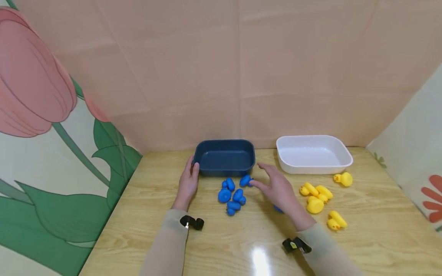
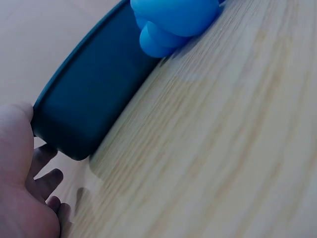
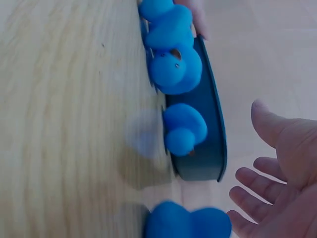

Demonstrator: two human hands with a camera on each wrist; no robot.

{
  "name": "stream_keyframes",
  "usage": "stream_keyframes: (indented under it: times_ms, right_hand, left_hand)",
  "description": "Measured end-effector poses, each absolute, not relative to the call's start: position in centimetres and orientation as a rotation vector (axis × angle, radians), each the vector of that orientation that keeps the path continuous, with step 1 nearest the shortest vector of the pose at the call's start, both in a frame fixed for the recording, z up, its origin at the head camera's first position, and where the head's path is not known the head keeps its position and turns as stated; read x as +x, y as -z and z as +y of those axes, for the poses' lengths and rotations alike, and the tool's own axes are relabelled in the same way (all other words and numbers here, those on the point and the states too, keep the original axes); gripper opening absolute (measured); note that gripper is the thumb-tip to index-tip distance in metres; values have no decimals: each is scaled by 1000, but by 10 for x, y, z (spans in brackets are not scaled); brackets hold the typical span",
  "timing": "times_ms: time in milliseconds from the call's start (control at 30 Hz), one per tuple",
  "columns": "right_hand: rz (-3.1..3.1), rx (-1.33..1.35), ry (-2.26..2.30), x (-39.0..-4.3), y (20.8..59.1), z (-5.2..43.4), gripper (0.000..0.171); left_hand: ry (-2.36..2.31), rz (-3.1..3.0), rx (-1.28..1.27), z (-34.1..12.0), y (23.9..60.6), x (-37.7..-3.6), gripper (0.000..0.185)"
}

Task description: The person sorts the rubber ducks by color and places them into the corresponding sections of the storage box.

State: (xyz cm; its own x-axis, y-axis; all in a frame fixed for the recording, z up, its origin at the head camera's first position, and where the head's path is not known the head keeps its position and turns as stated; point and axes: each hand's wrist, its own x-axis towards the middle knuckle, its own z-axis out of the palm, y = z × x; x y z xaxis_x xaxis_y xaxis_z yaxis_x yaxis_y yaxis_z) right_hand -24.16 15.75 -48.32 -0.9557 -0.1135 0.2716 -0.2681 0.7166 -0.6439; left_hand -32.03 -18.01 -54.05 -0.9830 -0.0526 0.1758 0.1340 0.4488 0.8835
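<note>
We see a small blue rubbery toy duck (image 1: 245, 181) lying at the thumb side of the right grip (image 1: 277, 188), just in front of the tray's near right corner. That grip is spread wide, thumb and fingers well apart, and holds nothing. Another blue duck (image 1: 278, 209) shows partly from under the right wrist side of the hand. On the other side, we find the left grip (image 1: 188, 184) against the left end of a dark blue, rounded-rectangular tray (image 1: 226, 171); its thumb touches the near left corner at the rim, with the fingers loosely extended along the end.

Between the two hands we count four more blue ducks (image 1: 224, 196) in a loose cluster in front of this tray, some tipped over. Farther right stands a glossy white rounded-rectangular tray (image 1: 314, 169), and in front of it we see five small yellow toy ducks (image 1: 315, 206), three bunched together and two apart. Everything stands on a pale wood-grain worktop (image 1: 138, 230), with a plain peach-coloured backing (image 1: 193, 76) behind and a pink tulip picture (image 1: 31, 73) at the left.
</note>
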Motion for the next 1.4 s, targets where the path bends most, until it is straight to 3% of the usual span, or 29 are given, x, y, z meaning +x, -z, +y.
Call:
stream_keyframes:
  times_ms: [333,767,1400]
  right_hand:
    - [-2766,328,-1111,-218,478,194,78]
    - [-2811,407,-1087,-193,487,226,83]
    - [-2899,475,-1021,-183,496,242,81]
  left_hand:
    - [1534,-2521,-137,-181,540,-324,59]
    - [1493,-2581,-135,-179,539,-325,83]
    - [1479,-2561,-95,-174,539,-323,84]
